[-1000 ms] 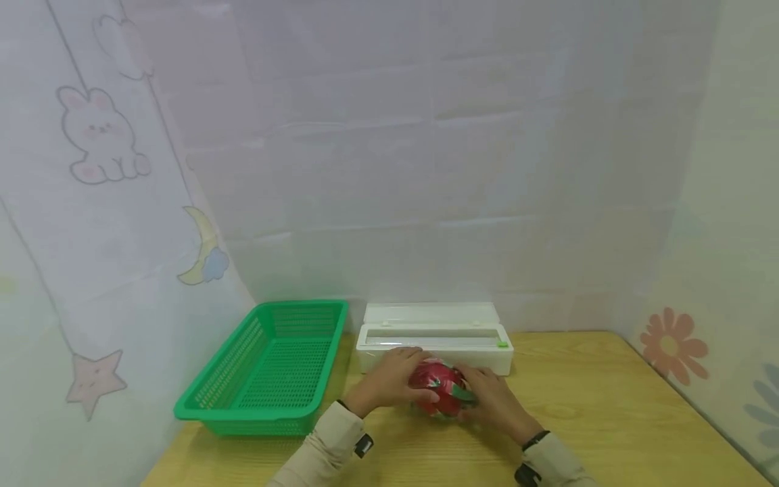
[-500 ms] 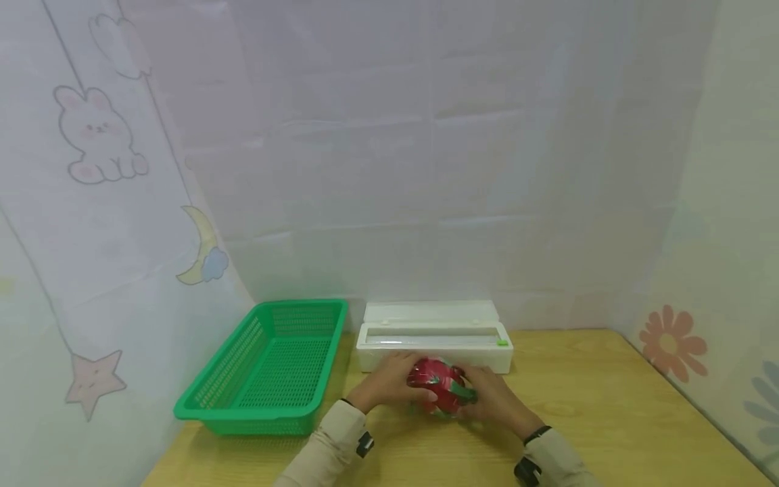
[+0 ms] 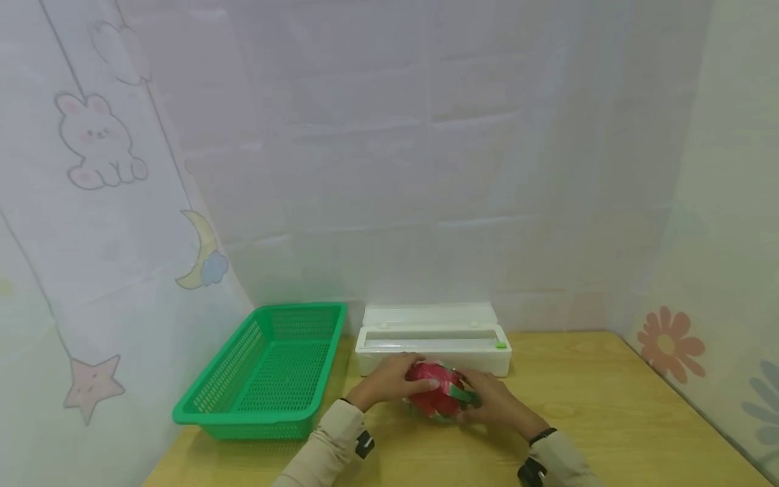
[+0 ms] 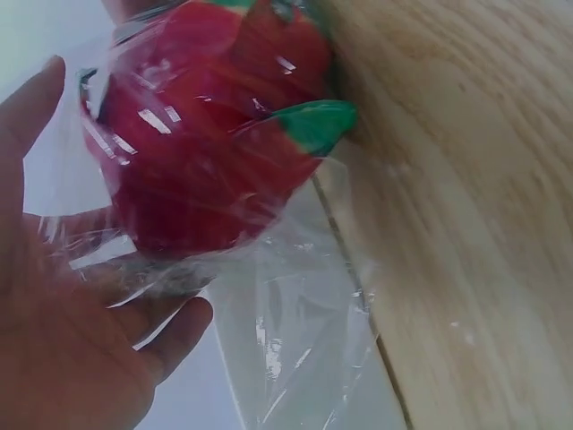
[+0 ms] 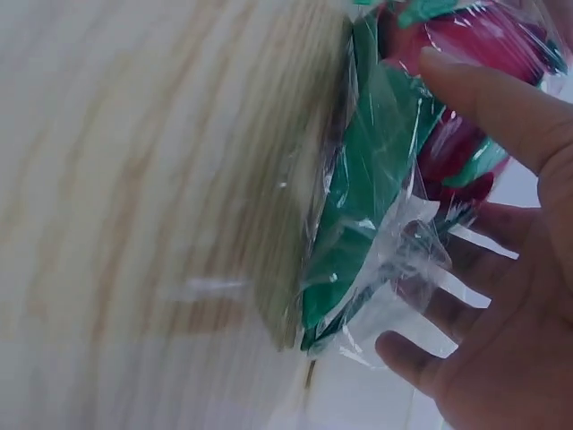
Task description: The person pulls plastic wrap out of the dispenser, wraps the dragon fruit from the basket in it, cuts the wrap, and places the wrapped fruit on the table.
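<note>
A red dragon fruit (image 3: 435, 391) with green-tipped scales is held between both hands, low over the table in front of a white box. Clear cling film covers it, and a loose sheet of the film (image 4: 286, 331) trails from its side in the left wrist view. My left hand (image 3: 389, 380) grips the fruit's left side, thumb across the front and fingers behind. On the other side my right hand (image 3: 491, 400) holds the end with the long green leaves (image 5: 367, 188). Its thumb presses the fruit, while its fingers curve behind the crumpled film.
The white cling film dispenser (image 3: 432, 362) stands behind the hands, its lid raised and a green slider (image 3: 500, 345) at its right end. To the left is a green plastic basket (image 3: 258, 414) with nothing in it. The wooden table (image 3: 596, 419) ends at a patterned curtain.
The dragon fruit has turned slightly between the hands, and the left thumb sits a little higher on its front. Basket and dispenser stay where they were.
</note>
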A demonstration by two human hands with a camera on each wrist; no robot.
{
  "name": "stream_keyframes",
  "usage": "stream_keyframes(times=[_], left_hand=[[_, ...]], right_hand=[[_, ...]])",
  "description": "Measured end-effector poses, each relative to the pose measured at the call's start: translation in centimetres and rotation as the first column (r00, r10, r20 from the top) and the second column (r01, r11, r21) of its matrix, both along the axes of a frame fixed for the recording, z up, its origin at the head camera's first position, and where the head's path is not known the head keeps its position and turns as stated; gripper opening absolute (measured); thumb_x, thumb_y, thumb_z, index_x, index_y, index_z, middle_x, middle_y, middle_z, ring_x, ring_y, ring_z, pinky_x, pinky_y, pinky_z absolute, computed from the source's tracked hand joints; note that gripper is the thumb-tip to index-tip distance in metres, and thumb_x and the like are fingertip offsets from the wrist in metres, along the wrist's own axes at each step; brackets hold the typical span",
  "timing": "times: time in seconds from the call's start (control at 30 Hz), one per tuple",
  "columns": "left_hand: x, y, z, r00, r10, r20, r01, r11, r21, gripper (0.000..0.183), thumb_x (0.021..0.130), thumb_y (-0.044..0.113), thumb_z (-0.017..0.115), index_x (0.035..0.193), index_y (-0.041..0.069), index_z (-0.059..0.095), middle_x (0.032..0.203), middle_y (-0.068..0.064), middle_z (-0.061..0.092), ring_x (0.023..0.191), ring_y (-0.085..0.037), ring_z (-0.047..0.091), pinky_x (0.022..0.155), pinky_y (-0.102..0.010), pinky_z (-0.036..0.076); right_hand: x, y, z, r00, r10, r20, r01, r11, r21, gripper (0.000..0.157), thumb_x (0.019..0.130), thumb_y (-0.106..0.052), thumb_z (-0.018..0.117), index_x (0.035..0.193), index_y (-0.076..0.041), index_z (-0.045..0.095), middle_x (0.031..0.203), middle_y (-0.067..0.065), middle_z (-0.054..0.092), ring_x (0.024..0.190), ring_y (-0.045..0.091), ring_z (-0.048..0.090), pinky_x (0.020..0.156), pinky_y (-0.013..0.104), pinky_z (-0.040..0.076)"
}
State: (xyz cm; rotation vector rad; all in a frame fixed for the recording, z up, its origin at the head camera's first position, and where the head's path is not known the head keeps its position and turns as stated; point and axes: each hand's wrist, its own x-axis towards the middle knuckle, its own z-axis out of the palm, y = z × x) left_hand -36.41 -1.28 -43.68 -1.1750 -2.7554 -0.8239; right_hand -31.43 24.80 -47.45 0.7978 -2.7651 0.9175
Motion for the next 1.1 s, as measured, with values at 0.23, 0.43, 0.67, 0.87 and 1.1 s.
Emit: stream_keyframes(times=[0.23, 0.43, 0.67, 0.87, 1.1], left_hand=[[-0.3, 0.8, 1.2, 0.997, 0.029, -0.077, -0.030, 1.000, -0.004, 0.057, 0.101, 0.047, 0.052, 0.132, 0.000, 0.060, 0.127, -0.013, 0.065, 0.115, -0.028, 0.062, 0.097, -0.040, 0.051], [-0.4, 2.6, 4.7, 0.984, -0.040, -0.172, 0.037, 0.999, -0.022, 0.040, 0.107, 0.031, 0.047, 0.131, 0.004, 0.061, 0.129, -0.011, 0.064, 0.120, -0.027, 0.059, 0.103, -0.041, 0.046], [-0.4, 6.3, 7.6, 0.949, -0.129, -0.289, 0.089, 0.985, -0.145, 0.027, 0.106, 0.014, 0.049, 0.127, 0.009, 0.065, 0.120, -0.006, 0.068, 0.109, -0.021, 0.063, 0.099, -0.036, 0.049], [-2.0, 9.0, 8.3, 0.942, -0.171, -0.290, 0.115, 0.973, -0.198, 0.027, 0.104, 0.022, 0.057, 0.127, 0.014, 0.067, 0.124, -0.006, 0.067, 0.112, -0.021, 0.061, 0.100, -0.040, 0.048], [-3.3, 11.9, 8.0, 0.948, -0.183, -0.262, 0.133, 0.971, -0.196, 0.023, 0.100, 0.020, 0.064, 0.120, 0.012, 0.071, 0.115, -0.003, 0.070, 0.104, -0.019, 0.064, 0.094, -0.034, 0.050]], right_hand=[[1.1, 1.9, 1.4, 0.994, -0.107, -0.031, 0.103, 0.990, -0.101, 0.074, 0.086, -0.038, 0.078, 0.138, 0.007, 0.051, 0.133, 0.026, 0.057, 0.120, 0.048, 0.053, 0.094, 0.063, 0.045], [0.1, 4.4, 3.1, 0.929, -0.327, -0.174, 0.304, 0.941, -0.145, 0.050, 0.090, -0.029, 0.076, 0.124, 0.006, 0.063, 0.113, 0.023, 0.067, 0.102, 0.042, 0.062, 0.081, 0.056, 0.052], [-1.6, 6.0, 2.9, 0.864, -0.436, -0.253, 0.413, 0.900, -0.140, 0.052, 0.088, -0.026, 0.078, 0.124, 0.008, 0.063, 0.122, 0.030, 0.060, 0.114, 0.053, 0.052, 0.092, 0.069, 0.040], [-3.2, 5.8, 2.5, 0.864, -0.444, -0.237, 0.424, 0.896, -0.131, 0.055, 0.085, -0.026, 0.080, 0.125, 0.008, 0.062, 0.127, 0.033, 0.056, 0.118, 0.056, 0.048, 0.091, 0.071, 0.040], [-3.4, 5.5, 1.9, 0.872, -0.460, -0.171, 0.446, 0.888, -0.111, 0.064, 0.087, -0.036, 0.077, 0.128, 0.010, 0.060, 0.136, 0.037, 0.050, 0.124, 0.059, 0.043, 0.090, 0.078, 0.036]])
